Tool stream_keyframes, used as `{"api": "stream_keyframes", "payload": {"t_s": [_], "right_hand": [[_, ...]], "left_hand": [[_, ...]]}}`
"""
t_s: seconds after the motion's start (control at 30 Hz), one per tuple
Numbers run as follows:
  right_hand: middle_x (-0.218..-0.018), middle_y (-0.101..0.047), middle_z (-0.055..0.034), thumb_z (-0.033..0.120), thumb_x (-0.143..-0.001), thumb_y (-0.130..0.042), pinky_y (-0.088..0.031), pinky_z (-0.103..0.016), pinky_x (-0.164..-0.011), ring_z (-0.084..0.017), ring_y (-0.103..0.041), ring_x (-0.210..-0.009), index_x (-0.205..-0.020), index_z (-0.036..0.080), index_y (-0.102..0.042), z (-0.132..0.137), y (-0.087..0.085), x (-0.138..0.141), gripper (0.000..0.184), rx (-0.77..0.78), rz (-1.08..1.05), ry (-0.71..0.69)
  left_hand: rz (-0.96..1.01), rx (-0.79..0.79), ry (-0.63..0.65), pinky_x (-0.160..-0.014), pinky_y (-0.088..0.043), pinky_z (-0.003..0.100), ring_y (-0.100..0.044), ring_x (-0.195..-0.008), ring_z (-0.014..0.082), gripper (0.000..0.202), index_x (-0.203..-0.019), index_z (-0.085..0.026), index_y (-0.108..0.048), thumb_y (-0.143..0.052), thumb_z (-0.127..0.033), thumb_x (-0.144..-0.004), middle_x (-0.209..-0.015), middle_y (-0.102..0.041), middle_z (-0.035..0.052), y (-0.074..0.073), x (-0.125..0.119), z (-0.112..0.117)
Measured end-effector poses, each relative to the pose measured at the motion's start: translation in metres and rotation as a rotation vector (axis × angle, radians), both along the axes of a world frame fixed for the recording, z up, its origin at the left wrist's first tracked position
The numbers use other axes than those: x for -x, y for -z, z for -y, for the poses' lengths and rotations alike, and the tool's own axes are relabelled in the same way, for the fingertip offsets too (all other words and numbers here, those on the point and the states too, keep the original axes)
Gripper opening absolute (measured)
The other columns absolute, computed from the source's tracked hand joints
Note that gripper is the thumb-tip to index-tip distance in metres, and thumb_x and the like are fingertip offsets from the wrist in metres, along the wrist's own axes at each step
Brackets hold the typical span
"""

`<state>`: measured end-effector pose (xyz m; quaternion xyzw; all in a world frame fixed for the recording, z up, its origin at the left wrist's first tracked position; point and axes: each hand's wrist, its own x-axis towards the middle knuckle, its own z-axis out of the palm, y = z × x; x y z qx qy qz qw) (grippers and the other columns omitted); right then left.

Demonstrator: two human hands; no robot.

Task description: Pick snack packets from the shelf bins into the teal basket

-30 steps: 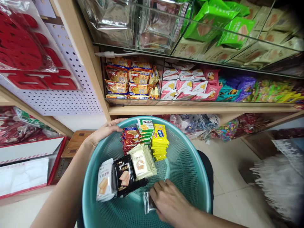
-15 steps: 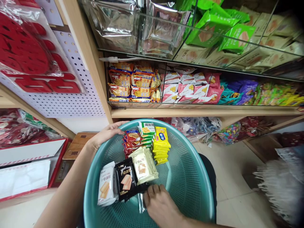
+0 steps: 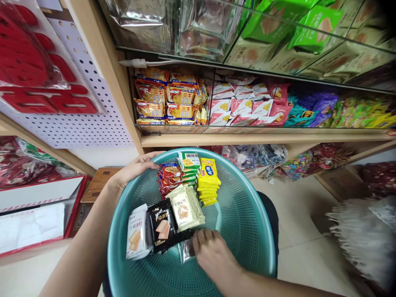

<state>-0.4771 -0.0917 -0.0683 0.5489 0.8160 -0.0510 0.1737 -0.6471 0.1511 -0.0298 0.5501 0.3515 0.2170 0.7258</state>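
A teal plastic basket [image 3: 253, 189] with mesh walls sits in front of me. My left hand [image 3: 133, 171] is wrapped over its upper left rim. Inside the basket, my right hand [image 3: 213, 253] is closed on a silver snack packet [image 3: 186, 251], whose near part shows beside the knuckles; the fingertips are hidden. A black wrapper edge lies against those fingers. Stacked left of that hand are white cake packets [image 3: 136, 235], black cake packets [image 3: 162, 227] and cream cake packets [image 3: 184, 208]. Higher up are red packets [image 3: 170, 171], green-and-white packets [image 3: 188, 161] and yellow packets [image 3: 208, 175].
Wooden shelves with glass fronts hold orange biscuit packs [image 3: 181, 97], pink-and-white packs [image 3: 243, 105] and green packs [image 3: 318, 27]. Left stand a small wooden stool [image 3: 100, 181] and a red-and-white box [image 3: 34, 222]. White fringed fabric [image 3: 368, 235] lies at the right.
My right hand has shifted slightly right and up within the basket, and more of the silver packet shows. The left hand stays on the rim. The view has tilted slightly.
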Motion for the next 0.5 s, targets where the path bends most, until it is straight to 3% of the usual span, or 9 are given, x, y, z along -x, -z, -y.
{"api": "stream_keyframes", "payload": {"t_s": [0.1,0.2,0.33,0.5], "right_hand": [[-0.084,-0.065,-0.0149,0.036,-0.075,-0.063,-0.049,-0.039,-0.062,-0.028,-0.061,-0.076,-0.094,0.006,-0.061,-0.004,-0.012,-0.017,0.036,0.153,-0.106,0.189],[-0.079,-0.068,-0.0105,0.056,-0.074,-0.057,-0.049,-0.038,-0.066,-0.028,-0.064,-0.075,-0.085,0.013,-0.064,-0.01,-0.017,-0.03,0.045,0.256,-0.23,0.388],[-0.08,-0.07,-0.0095,0.061,-0.069,-0.057,-0.048,-0.038,-0.068,-0.029,-0.065,-0.076,-0.082,0.017,-0.066,-0.019,-0.012,-0.029,0.047,0.291,-0.289,0.469],[-0.081,-0.07,-0.0107,0.064,-0.06,-0.061,-0.048,-0.039,-0.071,-0.03,-0.065,-0.078,-0.091,0.013,-0.063,-0.023,-0.002,-0.02,0.06,0.303,-0.31,0.506]], "left_hand": [[0.0,0.003,-0.005,-0.079,-0.052,0.031,-0.065,-0.088,0.0235,0.066,-0.128,-0.025,-0.047,-0.066,-0.019,-0.065,-0.106,-0.069,0.0041,0.0,0.0,0.0],[0.002,0.02,0.0,-0.077,-0.052,0.031,-0.065,-0.089,0.0235,0.064,-0.128,-0.025,-0.046,-0.065,-0.019,-0.067,-0.109,-0.068,0.0047,0.001,-0.001,0.0],[0.016,0.033,0.007,-0.074,-0.052,0.03,-0.065,-0.087,0.0221,0.064,-0.128,-0.026,-0.046,-0.064,-0.019,-0.068,-0.109,-0.068,0.0037,0.0,-0.002,0.002],[-0.015,0.008,0.003,-0.075,-0.052,0.03,-0.066,-0.085,0.0229,0.063,-0.127,-0.026,-0.048,-0.066,-0.021,-0.066,-0.106,-0.069,0.0037,-0.001,-0.001,0.001]]}}
